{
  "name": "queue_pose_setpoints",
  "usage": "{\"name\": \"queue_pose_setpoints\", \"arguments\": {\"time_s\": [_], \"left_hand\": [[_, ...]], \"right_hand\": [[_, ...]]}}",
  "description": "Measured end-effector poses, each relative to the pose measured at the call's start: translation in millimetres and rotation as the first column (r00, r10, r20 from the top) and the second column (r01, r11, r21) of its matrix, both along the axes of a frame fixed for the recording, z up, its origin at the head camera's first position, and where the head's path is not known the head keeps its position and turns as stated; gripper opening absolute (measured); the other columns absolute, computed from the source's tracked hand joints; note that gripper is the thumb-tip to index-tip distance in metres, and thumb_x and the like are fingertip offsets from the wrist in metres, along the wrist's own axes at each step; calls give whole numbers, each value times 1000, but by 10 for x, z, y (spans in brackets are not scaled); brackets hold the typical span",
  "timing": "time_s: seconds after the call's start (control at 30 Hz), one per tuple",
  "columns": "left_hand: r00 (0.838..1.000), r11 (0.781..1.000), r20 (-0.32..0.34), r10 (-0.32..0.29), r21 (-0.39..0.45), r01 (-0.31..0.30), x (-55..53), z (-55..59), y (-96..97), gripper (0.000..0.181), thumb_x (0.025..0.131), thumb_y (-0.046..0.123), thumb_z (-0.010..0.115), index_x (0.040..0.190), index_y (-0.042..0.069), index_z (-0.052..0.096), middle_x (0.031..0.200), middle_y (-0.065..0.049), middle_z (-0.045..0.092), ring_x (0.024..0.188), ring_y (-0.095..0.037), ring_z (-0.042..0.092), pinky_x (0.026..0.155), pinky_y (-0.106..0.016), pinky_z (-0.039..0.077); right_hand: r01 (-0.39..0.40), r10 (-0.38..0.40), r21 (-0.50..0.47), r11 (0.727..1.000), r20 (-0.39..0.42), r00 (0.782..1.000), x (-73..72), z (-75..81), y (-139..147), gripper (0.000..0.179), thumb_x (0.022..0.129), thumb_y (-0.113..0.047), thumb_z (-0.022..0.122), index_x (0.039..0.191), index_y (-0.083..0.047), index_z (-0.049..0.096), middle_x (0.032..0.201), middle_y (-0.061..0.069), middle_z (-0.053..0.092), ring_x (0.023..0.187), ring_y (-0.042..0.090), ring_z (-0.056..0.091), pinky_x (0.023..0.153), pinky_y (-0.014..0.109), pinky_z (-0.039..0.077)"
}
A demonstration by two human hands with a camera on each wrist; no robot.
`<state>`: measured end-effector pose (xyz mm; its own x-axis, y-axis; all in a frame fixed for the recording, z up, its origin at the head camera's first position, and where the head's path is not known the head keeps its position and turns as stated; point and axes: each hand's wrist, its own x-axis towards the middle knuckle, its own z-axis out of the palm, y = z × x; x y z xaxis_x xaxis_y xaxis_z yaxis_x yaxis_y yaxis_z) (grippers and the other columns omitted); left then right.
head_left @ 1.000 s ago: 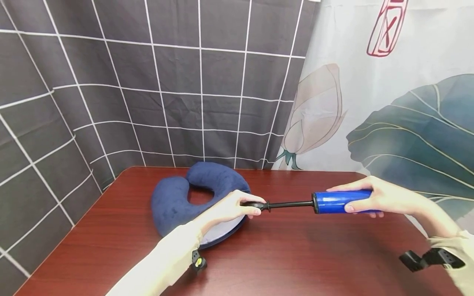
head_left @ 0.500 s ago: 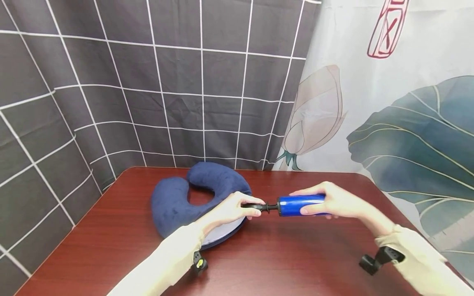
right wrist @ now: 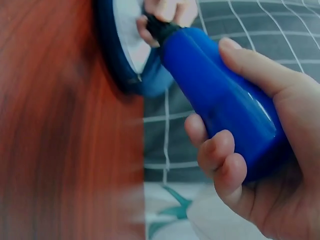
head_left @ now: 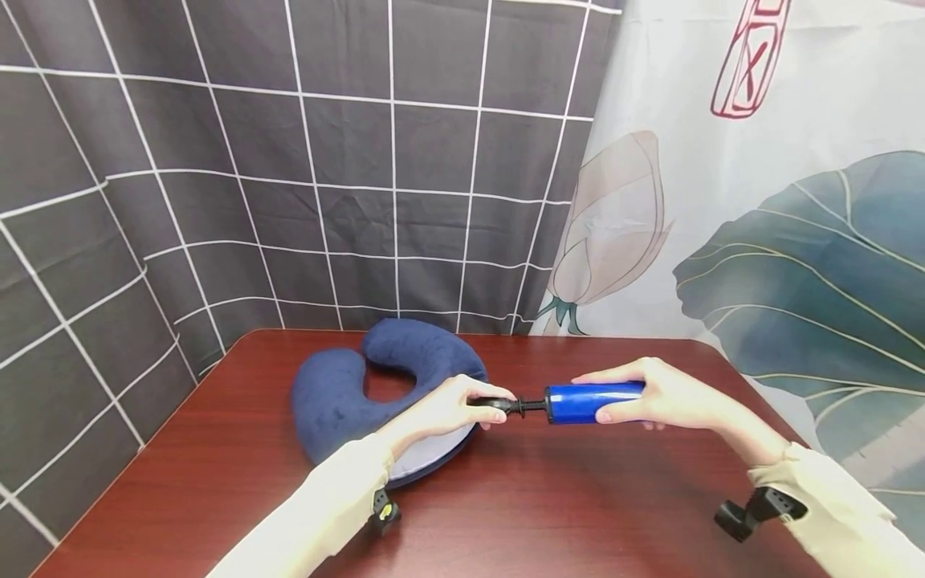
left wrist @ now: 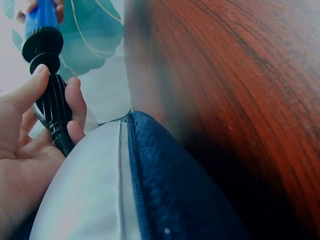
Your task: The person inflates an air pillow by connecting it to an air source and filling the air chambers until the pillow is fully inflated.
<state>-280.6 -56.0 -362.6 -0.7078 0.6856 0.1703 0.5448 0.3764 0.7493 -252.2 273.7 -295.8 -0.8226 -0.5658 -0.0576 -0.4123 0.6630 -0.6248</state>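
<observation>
A hand pump with a blue barrel (head_left: 588,403) is held level above the table. My right hand (head_left: 668,395) grips the barrel, thumb on one side and fingers round the other, as the right wrist view shows. The black handle (left wrist: 54,102) of the pump is in my left hand (head_left: 450,405), its fingers and thumb curled round it. Only a short stretch of the black rod (head_left: 535,405) shows between handle and barrel. Beneath and beside my left hand, a navy U-shaped neck pillow (head_left: 332,405) with a pale underside (left wrist: 95,185) lies on the table.
The reddish-brown wooden table (head_left: 549,514) reaches back to a dark grid-patterned curtain (head_left: 347,217). At the right hangs a white cloth (head_left: 650,297) printed with a flower bud and large leaf. Each sleeve carries a black wrist camera (head_left: 759,511).
My right hand moved left with the barrel, sliding the rod mostly into it, then shifted slightly back right. My left hand and the neck pillow stayed nearly in place.
</observation>
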Motion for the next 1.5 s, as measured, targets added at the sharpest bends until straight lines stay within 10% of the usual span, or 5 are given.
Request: {"name": "queue_pose_setpoints", "arguments": {"time_s": [0.47, 1.1, 1.5], "left_hand": [[999, 999, 23, -41, 8, 40, -46, 28, -1, 30, 94, 23, 66, 124, 16, 67, 93, -9, 73, 73, -14, 69, 75, -17, 49], [992, 996, 85, -89, 36, 86, -102, -9, 5, 34, 94, 17, 66, 127, 8, 66, 98, -12, 72, 74, -29, 70, 70, -23, 53], [995, 995, 32, -99, 1, 99, -72, 26, -42, 33, 95, 20, 64, 126, 12, 66, 96, -13, 74, 79, -31, 71, 75, -17, 49]], "right_hand": [[-26, 27, -41, 999, 20, 999, 95, 244, 713, 46, 95, -13, 62, 141, -17, 55, 89, 4, 69, 54, 20, 58, 44, 31, 48], [23, -25, -44, 999, -39, 999, -101, -234, -247, 46, 86, -41, 74, 129, -32, 64, 98, 6, 71, 47, 20, 57, 43, 36, 49], [-30, 31, -79, 996, 12, 999, -34, -51, 119, 46, 90, -26, 72, 134, -23, 61, 95, 7, 72, 47, 15, 56, 42, 32, 47]]}}
